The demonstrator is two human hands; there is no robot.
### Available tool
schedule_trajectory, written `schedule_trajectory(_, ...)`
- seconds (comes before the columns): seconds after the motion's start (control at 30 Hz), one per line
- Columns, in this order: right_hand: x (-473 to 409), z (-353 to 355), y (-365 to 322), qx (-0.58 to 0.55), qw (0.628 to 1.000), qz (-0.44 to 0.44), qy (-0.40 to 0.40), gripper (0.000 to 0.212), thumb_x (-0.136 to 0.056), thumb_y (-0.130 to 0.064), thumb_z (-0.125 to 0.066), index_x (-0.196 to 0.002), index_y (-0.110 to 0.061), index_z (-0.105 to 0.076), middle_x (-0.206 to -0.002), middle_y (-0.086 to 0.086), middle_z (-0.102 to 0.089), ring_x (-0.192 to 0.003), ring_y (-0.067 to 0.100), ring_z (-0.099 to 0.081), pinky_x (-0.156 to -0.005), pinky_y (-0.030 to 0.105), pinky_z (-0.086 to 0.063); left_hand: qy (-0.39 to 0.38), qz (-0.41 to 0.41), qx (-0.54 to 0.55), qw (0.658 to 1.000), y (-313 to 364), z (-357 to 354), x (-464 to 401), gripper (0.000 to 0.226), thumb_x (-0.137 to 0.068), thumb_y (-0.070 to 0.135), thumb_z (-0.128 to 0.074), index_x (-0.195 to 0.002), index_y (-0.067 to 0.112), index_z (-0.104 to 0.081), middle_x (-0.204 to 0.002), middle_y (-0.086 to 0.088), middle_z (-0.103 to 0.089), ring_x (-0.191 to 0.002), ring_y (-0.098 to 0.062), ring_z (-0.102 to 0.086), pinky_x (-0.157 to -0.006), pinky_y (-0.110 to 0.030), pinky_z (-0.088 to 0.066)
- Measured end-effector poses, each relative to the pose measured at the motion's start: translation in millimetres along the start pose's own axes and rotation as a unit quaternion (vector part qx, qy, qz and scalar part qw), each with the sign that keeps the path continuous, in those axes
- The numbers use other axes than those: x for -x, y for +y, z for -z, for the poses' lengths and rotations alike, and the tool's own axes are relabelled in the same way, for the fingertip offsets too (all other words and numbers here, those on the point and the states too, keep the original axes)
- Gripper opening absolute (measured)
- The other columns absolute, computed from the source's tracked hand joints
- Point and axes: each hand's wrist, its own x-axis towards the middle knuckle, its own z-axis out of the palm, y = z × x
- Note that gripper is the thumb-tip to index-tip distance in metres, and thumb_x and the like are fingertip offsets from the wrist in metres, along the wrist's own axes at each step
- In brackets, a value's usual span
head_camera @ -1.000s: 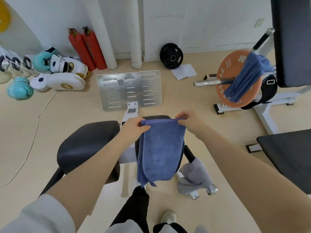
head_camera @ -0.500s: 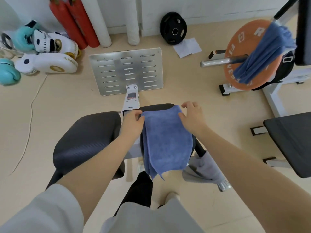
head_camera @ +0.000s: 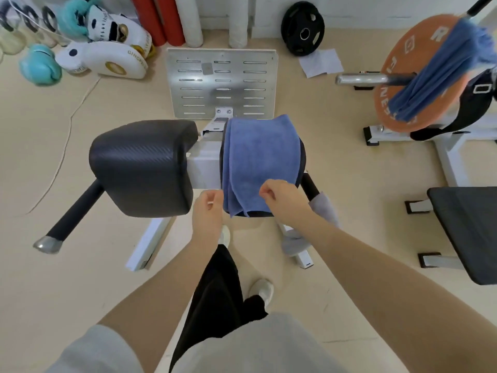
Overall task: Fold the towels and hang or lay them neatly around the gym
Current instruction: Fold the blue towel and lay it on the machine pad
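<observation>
From the head view, we have the folded blue towel (head_camera: pixel 259 162) draped over the right-hand black pad (head_camera: pixel 301 160) of the machine, its free ends hanging down the near side just beyond our fingers. Our left hand (head_camera: pixel 207 211) sits just to the left of the towel's lower edge, fingers loosely curled and holding nothing; our right hand (head_camera: pixel 282 199) hovers at the lower right corner of the towel, also loosely curled, and we cannot tell whether its fingertips brush the cloth, though it grips nothing. We judge the step in hand to be the laying of this towel, which looks all but done: it lies flat across the pad, with the hanging layers slightly uneven at the bottom. Beyond and left of our hands stands the other black pad (head_camera: pixel 142 165), bare. Just right of and below our right hand a grey towel (head_camera: pixel 321 208) is bunched on the machine's handle, unfolded. Far off to the right of our grip a second blue towel (head_camera: pixel 441 74) hangs over the bar by the orange weight plate (head_camera: pixel 398 84). The next move, as we judge it, calls either for a small tug to square the hanging edges, or for reaching down and right to take up the grey towel, which wants shaking out and folding.
</observation>
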Motion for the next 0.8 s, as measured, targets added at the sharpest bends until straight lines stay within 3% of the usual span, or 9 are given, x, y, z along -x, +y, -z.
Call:
schedule_trajectory(0.13,15,-12,23,-0.001,1.0,-0.003,-0.001,0.025,-0.094,-0.011,-0.039,-0.098,-0.009,-0.064,-0.102,0.008,-0.064,-0.096,0.025,-0.056,-0.079,0.033,-0.044,-0.034,0.039,0.053,0.997,-2,-12,-3,0.027,-0.095,0.024,-0.046,-0.07,0.019,-0.054,-0.07,0.0,-0.054,-0.074,-0.022,-0.051,-0.07,-0.027,-0.041)
schedule_trajectory(0.27,15,-8,42,-0.024,0.998,-0.055,0.036,0.025,-0.093,-0.013,-0.039,-0.095,-0.007,-0.063,-0.101,0.012,-0.064,-0.086,0.026,-0.058,-0.075,0.035,-0.048,-0.041,-0.027,-0.005,0.999,-5,-25,-3,0.032,-0.09,0.039,-0.053,-0.084,0.011,-0.066,-0.08,-0.001,-0.066,-0.077,-0.017,-0.061,-0.067,-0.018,-0.044)
schedule_trajectory(0.37,13,-4,44,-0.065,0.986,-0.122,0.089,0.024,-0.094,-0.013,-0.038,-0.101,-0.004,-0.059,-0.097,0.014,-0.064,-0.078,0.025,-0.055,-0.068,0.031,-0.042,-0.023,-0.052,-0.034,0.998,-2,-33,-6,0.029,-0.088,0.03,-0.058,-0.088,0.002,-0.064,-0.08,-0.006,-0.064,-0.074,-0.02,-0.059,-0.064,-0.02,-0.043)
schedule_trajectory(0.43,9,-2,45,-0.122,0.969,-0.174,0.125,0.024,-0.093,-0.011,-0.039,-0.107,-0.004,-0.057,-0.094,0.011,-0.063,-0.081,0.026,-0.055,-0.075,0.035,-0.044,-0.004,-0.029,-0.008,1.0,1,-31,-12,0.028,-0.09,0.022,-0.054,-0.088,-0.006,-0.059,-0.079,-0.013,-0.056,-0.072,-0.024,-0.051,-0.064,-0.026,-0.041)
schedule_trajectory(0.5,5,-2,47,-0.173,0.953,-0.206,0.141,0.023,-0.093,-0.012,-0.039,-0.108,-0.008,-0.056,-0.085,0.003,-0.058,-0.079,0.023,-0.052,-0.073,0.033,-0.044,-0.048,-0.01,0.06,0.997,-1,-26,-14,0.022,-0.092,0.016,-0.051,-0.083,-0.004,-0.056,-0.075,-0.012,-0.05,-0.069,-0.02,-0.047,-0.068,-0.03,-0.041)
schedule_trajectory(0.57,1,-6,52,-0.199,0.942,-0.224,0.148,0.019,-0.092,-0.012,-0.04,-0.103,-0.013,-0.056,-0.071,-0.002,-0.052,-0.072,0.021,-0.049,-0.057,0.028,-0.039,-0.144,-0.012,0.109,0.984,-6,-19,-9,0.017,-0.093,0.012,-0.05,-0.079,0.01,-0.059,-0.071,0.0,-0.057,-0.064,-0.01,-0.054,-0.066,-0.019,-0.047)
schedule_trajectory(0.63,-1,-11,57,-0.225,0.932,-0.242,0.146,0.018,-0.09,-0.012,-0.042,-0.104,-0.015,-0.054,-0.067,-0.006,-0.048,-0.07,0.02,-0.049,-0.056,0.027,-0.036,-0.193,-0.005,0.112,0.975,-16,-12,-5,0.015,-0.093,0.012,-0.051,-0.086,0.015,-0.063,-0.079,0.006,-0.065,-0.07,-0.005,-0.06,-0.064,-0.016,-0.049)
schedule_trajectory(0.7,-1,-16,60,-0.247,0.925,-0.254,0.139,0.022,-0.09,-0.012,-0.044,-0.111,-0.012,-0.052,-0.072,-0.005,-0.051,-0.076,0.02,-0.051,-0.066,0.027,-0.039,-0.149,0.016,0.085,0.985,-29,-9,-11,0.013,-0.093,0.016,-0.051,-0.089,0.018,-0.063,-0.092,0.0,-0.064,-0.077,-0.011,-0.058,-0.071,-0.021,-0.048)
schedule_trajectory(0.8,-2,-24,60,-0.277,0.92,-0.249,0.121,0.023,-0.09,-0.016,-0.047,-0.113,-0.012,-0.051,-0.082,-0.001,-0.056,-0.078,0.021,-0.054,-0.066,0.029,-0.043,-0.051,0.047,0.001,0.998,-45,-13,-21,0.009,-0.092,0.021,-0.053,-0.089,0.016,-0.059,-0.096,-0.008,-0.063,-0.08,-0.017,-0.058,-0.084,-0.032,-0.047)
